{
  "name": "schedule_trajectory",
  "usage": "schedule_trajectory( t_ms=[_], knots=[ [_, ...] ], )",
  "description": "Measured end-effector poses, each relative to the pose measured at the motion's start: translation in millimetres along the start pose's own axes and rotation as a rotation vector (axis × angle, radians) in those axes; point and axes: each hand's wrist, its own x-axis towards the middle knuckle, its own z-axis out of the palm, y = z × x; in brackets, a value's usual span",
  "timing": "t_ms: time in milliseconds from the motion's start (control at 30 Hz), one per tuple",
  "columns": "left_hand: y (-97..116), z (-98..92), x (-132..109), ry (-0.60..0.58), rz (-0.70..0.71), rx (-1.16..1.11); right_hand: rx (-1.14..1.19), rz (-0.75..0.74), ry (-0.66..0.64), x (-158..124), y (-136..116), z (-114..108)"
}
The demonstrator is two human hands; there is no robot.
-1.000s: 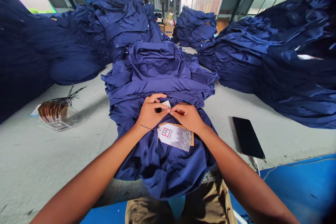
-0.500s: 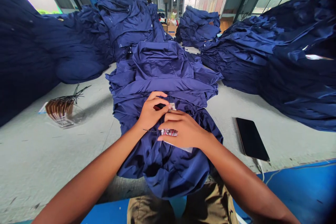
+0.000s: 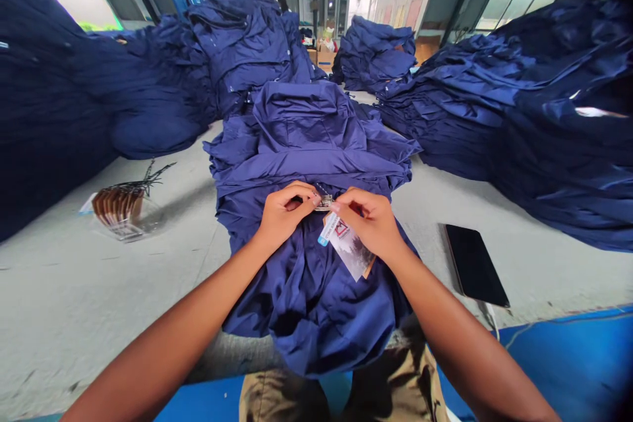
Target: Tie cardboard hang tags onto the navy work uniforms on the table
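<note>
left hand [image 3: 283, 216] pinches a small white printed label [image 3: 325, 202] on a navy fabric garment [image 3: 309, 290]; right hand [image 3: 372, 217], fingers narrowed, grip unclear, partly covers red-logo card hang tags [image 3: 352, 254], lettering too small.

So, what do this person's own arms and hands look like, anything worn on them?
The left hand and right hand are both ungloved, with slim fingers. The left forearm and right forearm are bare as far as they show, with no sleeve in view. I can't make out any ring, watch or marking.
</note>
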Motion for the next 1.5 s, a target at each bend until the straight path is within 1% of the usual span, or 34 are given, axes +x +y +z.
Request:
schedule_trajectory(
  t_ms=[67, 167, 233, 367, 533, 800, 933, 1100, 1167, 1233, 1367, 1500],
  knots=[
    [-0.4, 1.1, -1.4, 0.013, -0.045, -0.043, -0.046, 0.019, -0.028, 2.4, 4.9, -2.4],
    [-2.0, 1.4, -2.5, 0.026, -0.11, -0.058, -0.132, -0.027, -0.029, 3.7, 10.6, -0.6],
    [-2.8, 0.7, -2.3, 0.021, -0.134, -0.065, -0.165, -0.059, -0.022, 3.2, 12.0, 1.8],
    [-1.5, -0.5, -1.0, 0.016, -0.171, -0.084, -0.19, -0.078, -0.021, 2.0, 12.4, 4.4],
    [2.9, 0.2, -0.8, -0.035, -0.212, -0.1, -0.201, -0.07, -0.036, 2.9, 15.0, 4.0],
    [1.2, -0.4, -1.5, -0.083, -0.216, -0.085, -0.224, -0.085, -0.066, 4.6, 21.2, 3.6],
    [-0.6, -1.1, -0.6, -0.101, -0.201, -0.077, -0.28, -0.078, -0.079, 3.8, 23.5, 4.0],
    [-3.4, 0.0, 0.6, -0.036, -0.226, -0.088, -0.473, -0.071, -0.097, 1.5, 21.6, 5.0],
    [-3.0, 0.8, 1.2, -0.002, -0.237, -0.096, -0.511, -0.057, -0.12, 1.0, 20.1, 5.2],
    [-1.7, 1.4, 2.0, 0.018, -0.245, -0.108, -0.493, -0.04, -0.131, 1.2, 19.2, 5.0],
    [-0.4, 1.7, 3.8, 0.067, -0.267, -0.191, -0.379, -0.002, -0.141, 3.0, 19.1, 2.1],
    [-1.4, 1.6, 4.4, 0.085, -0.278, -0.247, -0.344, -0.015, -0.181, 4.2, 17.7, -2.3]
  ],
)
